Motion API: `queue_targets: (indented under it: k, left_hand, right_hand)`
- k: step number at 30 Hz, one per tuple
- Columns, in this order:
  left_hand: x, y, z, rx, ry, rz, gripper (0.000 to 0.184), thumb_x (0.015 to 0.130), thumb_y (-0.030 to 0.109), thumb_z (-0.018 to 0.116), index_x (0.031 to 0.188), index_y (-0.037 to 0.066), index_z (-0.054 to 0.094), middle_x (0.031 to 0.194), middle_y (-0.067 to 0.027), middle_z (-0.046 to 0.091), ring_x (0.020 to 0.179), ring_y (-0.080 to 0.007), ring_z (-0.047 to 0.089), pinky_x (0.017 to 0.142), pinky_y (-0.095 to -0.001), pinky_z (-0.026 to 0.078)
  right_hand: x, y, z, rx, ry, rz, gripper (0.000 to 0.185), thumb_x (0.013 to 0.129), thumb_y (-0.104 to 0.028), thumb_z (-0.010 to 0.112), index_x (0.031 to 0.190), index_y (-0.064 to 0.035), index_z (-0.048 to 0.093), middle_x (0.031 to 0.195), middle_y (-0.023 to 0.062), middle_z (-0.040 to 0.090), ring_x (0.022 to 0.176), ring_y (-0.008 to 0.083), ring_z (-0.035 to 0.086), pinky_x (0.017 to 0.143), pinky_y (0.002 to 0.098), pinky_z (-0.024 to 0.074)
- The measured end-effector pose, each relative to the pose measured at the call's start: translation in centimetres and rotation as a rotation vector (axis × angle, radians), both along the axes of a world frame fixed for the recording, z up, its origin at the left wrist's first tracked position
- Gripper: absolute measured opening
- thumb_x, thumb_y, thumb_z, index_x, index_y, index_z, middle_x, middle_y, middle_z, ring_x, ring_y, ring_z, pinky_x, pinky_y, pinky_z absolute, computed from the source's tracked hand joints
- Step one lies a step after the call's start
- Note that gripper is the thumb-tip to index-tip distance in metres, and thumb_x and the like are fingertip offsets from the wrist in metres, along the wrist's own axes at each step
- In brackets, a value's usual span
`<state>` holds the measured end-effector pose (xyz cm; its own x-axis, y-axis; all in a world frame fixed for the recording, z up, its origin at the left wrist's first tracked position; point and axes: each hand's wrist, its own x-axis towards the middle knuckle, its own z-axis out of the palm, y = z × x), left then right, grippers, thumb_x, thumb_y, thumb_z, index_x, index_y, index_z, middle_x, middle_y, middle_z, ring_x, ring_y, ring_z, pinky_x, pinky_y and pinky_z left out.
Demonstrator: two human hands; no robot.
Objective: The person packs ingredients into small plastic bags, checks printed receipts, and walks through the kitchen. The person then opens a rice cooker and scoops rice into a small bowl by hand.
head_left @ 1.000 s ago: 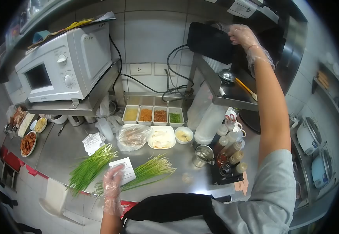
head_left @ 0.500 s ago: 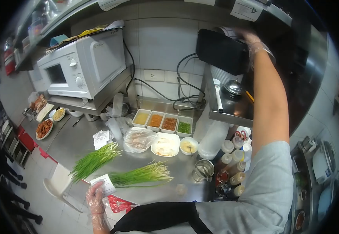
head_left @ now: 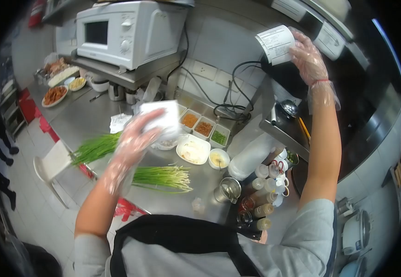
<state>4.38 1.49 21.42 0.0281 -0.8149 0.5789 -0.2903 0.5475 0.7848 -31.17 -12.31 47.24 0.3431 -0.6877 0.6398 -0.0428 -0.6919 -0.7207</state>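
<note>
My left hand [head_left: 138, 138], in a clear plastic glove, is closed on a white order slip [head_left: 166, 117]; motion blurs both slightly. It is raised above the counter, over the bunches of green chives. Up at the right, my gloved right hand [head_left: 309, 55] grips printed receipts [head_left: 276, 44] that curl at the left edge, in front of a black box-like device. One bunch of chives [head_left: 96, 147] lies left of my left forearm. The other bunch [head_left: 163, 178] is to its right, with pale ends pointing right.
A white microwave [head_left: 131, 34] stands on a steel shelf. Beyond the chives are a white tray of creamy food [head_left: 193, 149], a small bowl [head_left: 219, 159] and tubs of toppings [head_left: 204, 129]. Squeeze bottles [head_left: 263, 198] cluster at right, below a bell [head_left: 289, 108] on the raised ledge.
My left hand has risen from the counter's near edge with its slip. My right hand, earlier blurred behind the black device, now shows receipts in its fingers. The view has shifted.
</note>
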Motion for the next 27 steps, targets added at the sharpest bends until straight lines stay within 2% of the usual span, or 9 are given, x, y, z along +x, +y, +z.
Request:
queue_targets:
  k: [3,7,8,9,11,14,20,23,27]
  left_hand:
    - [-2.3,-2.5,2.8,0.040,0.216,-0.316,0.056,0.082,0.035,0.067,0.127,0.005,0.053,0.128,-0.0165,0.051,0.115,-0.0236,0.050,0.099,-0.0353,0.039]
    - [-2.8,-5.3,6.0,-0.012,0.145,-0.389,0.078,0.080,0.056,0.062,0.135,0.005,0.043,0.130,-0.0156,0.050,0.116,-0.0254,0.049,0.097,-0.0369,0.039]
    - [-2.5,-7.7,5.9,-0.069,0.222,-0.453,0.074,0.082,0.051,0.063,0.134,0.003,0.043,0.127,-0.0145,0.052,0.113,-0.0225,0.051,0.092,-0.0353,0.042]
    - [-2.5,-7.8,6.7,-0.028,0.484,-0.556,0.054,0.086,0.035,0.064,0.127,0.004,0.049,0.121,-0.0076,0.056,0.112,-0.0153,0.051,0.091,-0.0320,0.044]
    - [-2.2,-9.1,8.2,-0.044,0.837,-0.675,0.037,0.087,0.021,0.065,0.117,0.003,0.055,0.109,-0.0063,0.061,0.096,-0.0123,0.058,0.083,-0.0275,0.049]
    - [-0.3,-10.1,9.2,-0.006,0.891,-0.476,0.026,0.085,0.012,0.067,0.108,0.003,0.059,0.101,-0.0064,0.063,0.088,-0.0129,0.061,0.080,-0.0276,0.051]
    - [2.0,-11.7,8.9,0.048,0.833,-0.396,0.024,0.083,0.011,0.068,0.103,0.002,0.059,0.098,-0.0076,0.064,0.090,-0.0142,0.062,0.079,-0.0271,0.052]
    - [2.9,-11.8,8.7,0.048,0.850,-0.518,0.024,0.083,0.011,0.069,0.102,0.001,0.059,0.097,-0.0078,0.063,0.089,-0.0140,0.062,0.078,-0.0265,0.053]
    - [3.3,-12.4,8.1,0.040,0.861,-0.506,0.032,0.081,0.017,0.070,0.106,0.000,0.059,0.096,-0.0069,0.063,0.086,-0.0129,0.057,0.075,-0.0266,0.046]
  right_hand:
    - [4.2,1.7,-2.1,0.012,0.046,0.065,0.053,0.077,0.003,0.063,0.126,0.0000,0.044,0.103,0.0105,0.061,0.096,0.0173,0.059,0.086,0.0285,0.0470]
    - [10.1,3.9,-5.7,0.084,0.007,0.124,0.051,0.075,0.002,0.066,0.122,0.0007,0.045,0.101,0.0103,0.062,0.096,0.0169,0.058,0.088,0.0297,0.0454]
    - [11.3,4.1,-6.6,0.095,-0.012,0.108,0.050,0.075,0.001,0.066,0.121,0.0009,0.046,0.101,0.0102,0.062,0.096,0.0166,0.058,0.088,0.0297,0.0451]
    - [12.3,4.3,-7.3,0.106,-0.032,0.089,0.049,0.075,0.001,0.067,0.119,0.0011,0.046,0.100,0.0101,0.062,0.096,0.0163,0.058,0.088,0.0297,0.0448]
    - [14.0,4.7,-8.4,0.130,-0.039,0.011,0.038,0.076,-0.002,0.068,0.111,-0.0016,0.051,0.097,0.0078,0.062,0.089,0.0131,0.058,0.078,0.0256,0.0454]
    - [16.4,5.9,-9.5,0.150,-0.056,-0.134,0.025,0.079,-0.007,0.068,0.101,-0.0076,0.055,0.094,0.0039,0.062,0.085,0.0102,0.058,0.073,0.0233,0.0424]
    - [18.4,5.2,-10.4,0.135,-0.080,-0.228,0.019,0.080,-0.008,0.069,0.095,-0.0071,0.057,0.090,0.0047,0.061,0.082,0.0129,0.058,0.070,0.0251,0.0450]
    - [19.6,5.4,-10.6,0.098,-0.143,-0.217,0.020,0.077,-0.007,0.071,0.091,-0.0027,0.058,0.088,0.0064,0.060,0.078,0.0136,0.058,0.065,0.0261,0.0477]
    - [20.1,4.5,-11.1,0.072,-0.148,-0.197,0.016,0.081,-0.006,0.067,0.092,-0.0041,0.056,0.087,0.0037,0.058,0.078,0.0116,0.056,0.069,0.0243,0.0459]
